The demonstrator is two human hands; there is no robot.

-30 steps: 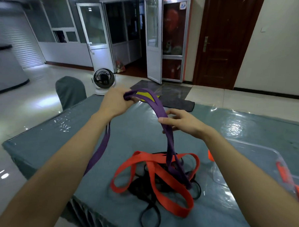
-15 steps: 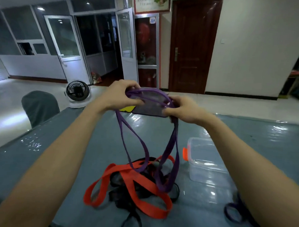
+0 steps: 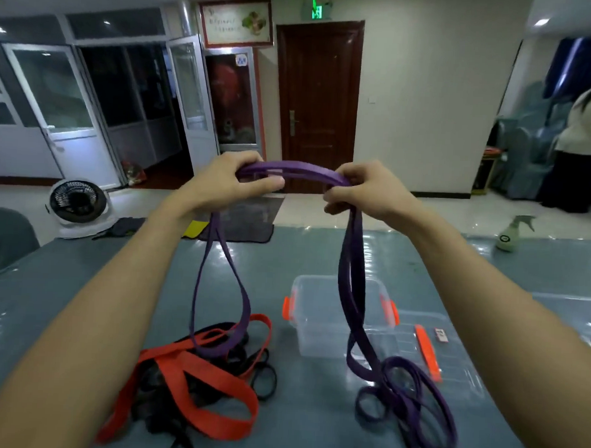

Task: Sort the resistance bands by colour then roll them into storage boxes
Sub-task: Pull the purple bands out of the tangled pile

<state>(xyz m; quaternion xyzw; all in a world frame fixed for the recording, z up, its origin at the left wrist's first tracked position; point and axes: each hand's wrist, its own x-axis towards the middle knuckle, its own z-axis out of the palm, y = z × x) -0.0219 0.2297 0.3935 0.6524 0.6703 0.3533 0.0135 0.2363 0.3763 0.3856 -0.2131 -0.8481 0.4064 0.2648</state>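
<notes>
I hold a purple resistance band (image 3: 291, 167) raised above the table, stretched between both hands. My left hand (image 3: 221, 183) grips one end and my right hand (image 3: 366, 189) grips the other. One loop hangs from the left hand down onto a tangled pile of orange bands (image 3: 209, 382) and black bands (image 3: 263, 378). The strands under the right hand drop to a heap of purple bands (image 3: 411, 405) on the table. A clear storage box (image 3: 320, 313) with orange latches stands open behind them.
A clear lid (image 3: 450, 362) with an orange latch lies right of the box, and another clear box (image 3: 581, 314) sits at the right edge. A spray bottle (image 3: 510, 233) stands far right. A fan (image 3: 76, 202) is on the floor. A person (image 3: 582, 145) stands at the far right.
My hands have moved apart, drawing the purple band out between them. The view has swung to the right, bringing the purple heap, the lid and the spray bottle into sight.
</notes>
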